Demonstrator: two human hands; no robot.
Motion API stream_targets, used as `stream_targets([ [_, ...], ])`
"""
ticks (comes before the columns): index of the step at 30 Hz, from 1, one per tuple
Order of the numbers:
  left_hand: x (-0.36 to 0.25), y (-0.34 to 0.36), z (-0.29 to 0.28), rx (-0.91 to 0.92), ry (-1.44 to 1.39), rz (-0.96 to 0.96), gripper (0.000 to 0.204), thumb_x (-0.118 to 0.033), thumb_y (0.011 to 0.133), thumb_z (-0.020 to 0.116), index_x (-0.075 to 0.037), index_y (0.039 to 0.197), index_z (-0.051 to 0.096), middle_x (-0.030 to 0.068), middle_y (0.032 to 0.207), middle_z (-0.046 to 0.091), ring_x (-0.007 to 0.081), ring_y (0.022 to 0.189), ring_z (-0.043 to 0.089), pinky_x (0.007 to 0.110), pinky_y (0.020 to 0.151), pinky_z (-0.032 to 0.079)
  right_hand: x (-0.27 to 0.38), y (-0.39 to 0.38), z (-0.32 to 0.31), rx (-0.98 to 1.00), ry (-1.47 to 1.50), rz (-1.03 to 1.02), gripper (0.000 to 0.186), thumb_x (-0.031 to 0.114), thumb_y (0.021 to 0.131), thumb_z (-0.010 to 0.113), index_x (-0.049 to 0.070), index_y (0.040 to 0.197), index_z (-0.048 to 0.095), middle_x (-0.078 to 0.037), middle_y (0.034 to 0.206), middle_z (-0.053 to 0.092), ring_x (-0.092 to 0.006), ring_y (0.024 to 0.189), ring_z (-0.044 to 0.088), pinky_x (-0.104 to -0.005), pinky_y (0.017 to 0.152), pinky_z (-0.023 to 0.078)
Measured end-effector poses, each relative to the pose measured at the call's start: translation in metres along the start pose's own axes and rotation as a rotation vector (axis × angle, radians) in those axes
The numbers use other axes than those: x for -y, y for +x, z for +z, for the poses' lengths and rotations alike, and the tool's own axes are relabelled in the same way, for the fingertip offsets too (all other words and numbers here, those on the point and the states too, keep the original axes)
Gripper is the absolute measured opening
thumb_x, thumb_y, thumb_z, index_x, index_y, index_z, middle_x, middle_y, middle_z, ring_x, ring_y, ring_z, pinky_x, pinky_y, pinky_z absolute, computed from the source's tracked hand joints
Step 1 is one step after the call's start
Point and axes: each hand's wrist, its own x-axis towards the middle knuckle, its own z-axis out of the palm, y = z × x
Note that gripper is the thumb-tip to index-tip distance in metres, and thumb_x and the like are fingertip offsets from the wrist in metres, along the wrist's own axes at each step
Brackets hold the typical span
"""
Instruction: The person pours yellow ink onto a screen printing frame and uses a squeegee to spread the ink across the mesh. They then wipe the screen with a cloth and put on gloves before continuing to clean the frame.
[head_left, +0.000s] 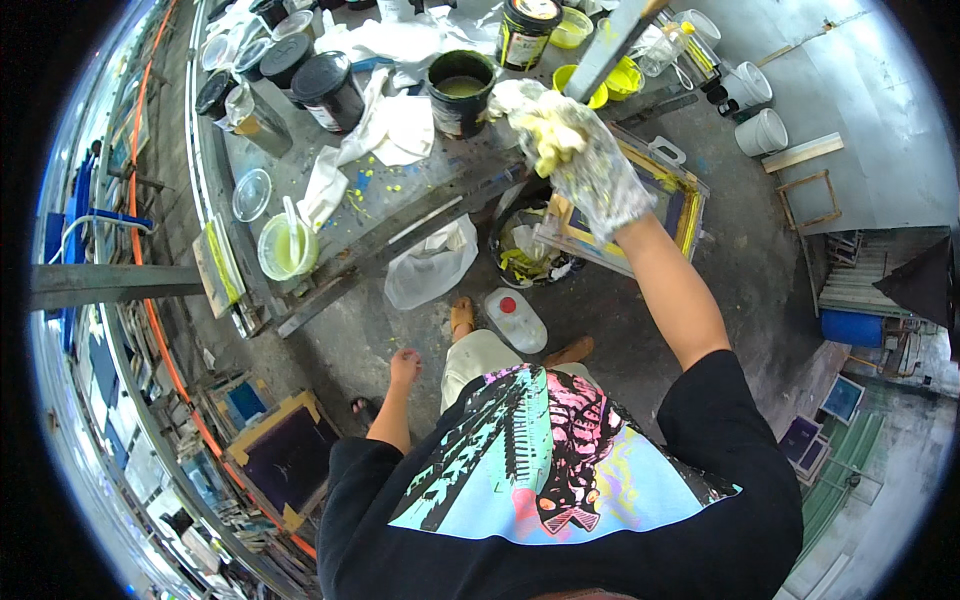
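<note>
My right hand [585,180] is raised over the table's right corner, wrapped in crumpled clear plastic, with a wad of yellowish, paint-stained material [555,140] in its grip; the fingers themselves are mostly hidden. Just beyond it are a grey metal post [600,60] and yellow bowls [622,78]. A black tub of greenish liquid [462,120] stands left of this hand. My left hand [404,365] hangs low beside my leg, fingers apart and loosely bent, holding nothing.
The paint-spotted table [365,210] carries lidded tubs [330,95], rags and a green cup [288,250]. Below are a plastic bag [430,270], a waste bucket [520,255], screen frames [670,220] and a jug [515,325]. White buckets [760,130] stand at the right wall.
</note>
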Motion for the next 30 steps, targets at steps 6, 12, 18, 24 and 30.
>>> stream_targets([
  [6,-0.034,0.014,0.102,-0.047,0.167,0.149,0.025,-0.020,0.093,0.068,-0.003,0.110,0.069,0.0092,0.084,0.073,0.0190,0.067,0.070,0.033,0.058,0.055,0.081,-0.093,-0.095,-0.292,-0.668,0.069,0.052,0.015,0.094,0.071,0.004,0.142,0.055,-0.008,0.116,0.068,-0.0141,0.089,0.067,-0.0285,0.069,0.059],
  [12,-0.109,0.014,0.246,-0.147,0.180,0.447,0.035,-0.031,0.095,0.070,-0.001,0.114,0.067,0.0161,0.105,0.073,0.0272,0.100,0.071,0.040,0.089,0.054,0.115,-0.152,-0.227,-0.439,-1.635,-0.072,0.062,0.015,0.079,0.085,0.013,0.137,0.063,-0.017,0.126,0.067,-0.0261,0.111,0.066,-0.0360,0.097,0.055],
  [18,-0.247,-0.053,0.364,-0.658,0.007,0.678,0.033,-0.024,0.097,0.070,0.002,0.116,0.063,0.0168,0.106,0.066,0.0259,0.096,0.063,0.039,0.087,0.050,0.117,-0.182,-0.319,-0.494,-1.859,-0.105,0.063,0.029,0.084,0.083,0.015,0.142,0.062,-0.020,0.145,0.058,-0.0317,0.140,0.051,-0.0406,0.117,0.039],
  [24,-0.314,-0.211,0.472,-0.305,0.084,1.148,0.032,-0.027,0.085,0.079,-0.003,0.102,0.066,0.0145,0.100,0.065,0.0336,0.095,0.062,0.043,0.086,0.050,0.111,-0.188,-0.317,-0.736,-0.469,-0.242,0.056,0.018,0.100,0.068,0.005,0.151,0.050,-0.013,0.151,0.053,-0.0214,0.132,0.055,-0.0319,0.111,0.043],
  [30,-0.323,-0.298,0.516,-0.203,0.341,1.176,0.034,-0.028,0.078,0.084,-0.010,0.099,0.064,0.0107,0.101,0.060,0.0331,0.098,0.059,0.044,0.086,0.047,0.099,-0.215,-0.301,-0.739,0.183,-0.077,0.059,0.018,0.106,0.057,0.009,0.160,0.034,-0.009,0.155,0.047,-0.0191,0.134,0.053,-0.0349,0.106,0.047],
])
